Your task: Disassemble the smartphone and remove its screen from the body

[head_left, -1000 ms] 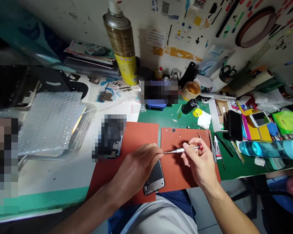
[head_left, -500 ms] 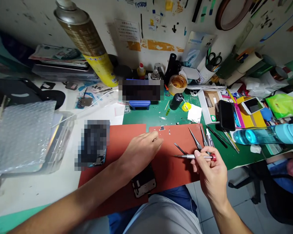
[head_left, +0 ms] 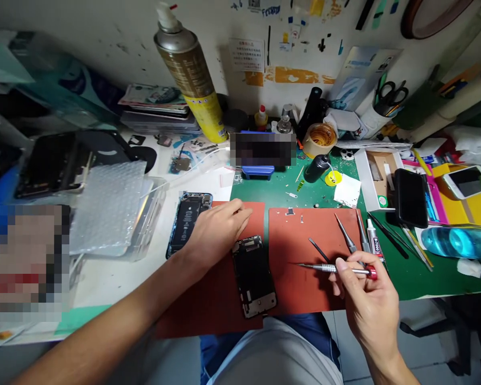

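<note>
My right hand (head_left: 371, 289) holds a thin silver screwdriver (head_left: 328, 267) with a red end, its tip pointing left over the red mat (head_left: 296, 294). My left hand (head_left: 218, 227) is closed above the left part of the mat, its fingers curled; what they hold, if anything, is hidden. Just below those fingers lies a phone screen assembly (head_left: 254, 278), dark inner side up. An opened phone body (head_left: 182, 219) with a black battery lies left of my left hand, partly behind it. Tweezers (head_left: 344, 233) and a small dark tool (head_left: 318, 251) rest near the screwdriver.
A tall spray can (head_left: 194, 80) stands at the back. A blue stand (head_left: 257, 171) bears a blurred screen. Left are a bubble-wrapped item (head_left: 108, 208) and plastic box. On the right are a black phone (head_left: 411, 198), glue tube (head_left: 373, 240) and blue bottle (head_left: 444, 240).
The view has shifted left. My left hand has moved left relative to the mat, uncovering more of the screen assembly. My right hand still holds the screwdriver.
</note>
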`<action>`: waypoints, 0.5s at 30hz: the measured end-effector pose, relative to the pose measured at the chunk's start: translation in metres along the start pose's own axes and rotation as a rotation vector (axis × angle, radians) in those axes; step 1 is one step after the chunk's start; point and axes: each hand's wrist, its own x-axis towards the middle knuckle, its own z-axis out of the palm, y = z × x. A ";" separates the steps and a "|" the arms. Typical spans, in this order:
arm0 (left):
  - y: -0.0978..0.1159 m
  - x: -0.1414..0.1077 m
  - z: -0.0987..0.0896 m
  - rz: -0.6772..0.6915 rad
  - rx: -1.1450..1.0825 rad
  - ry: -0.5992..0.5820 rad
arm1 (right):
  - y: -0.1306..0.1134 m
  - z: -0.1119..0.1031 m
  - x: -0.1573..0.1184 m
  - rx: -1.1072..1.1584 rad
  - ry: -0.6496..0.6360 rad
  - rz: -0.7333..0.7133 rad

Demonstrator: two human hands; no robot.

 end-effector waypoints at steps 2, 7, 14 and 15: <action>-0.002 0.006 0.002 0.041 0.128 -0.018 | -0.002 0.003 -0.001 -0.009 0.000 -0.006; 0.001 0.008 0.005 0.103 0.170 -0.034 | -0.003 0.005 -0.002 -0.009 0.028 -0.030; -0.011 0.006 0.004 0.124 0.024 -0.030 | -0.008 0.009 -0.001 -0.022 0.000 -0.073; -0.014 0.005 0.001 0.122 -0.010 -0.021 | -0.010 0.011 -0.001 -0.031 -0.013 -0.085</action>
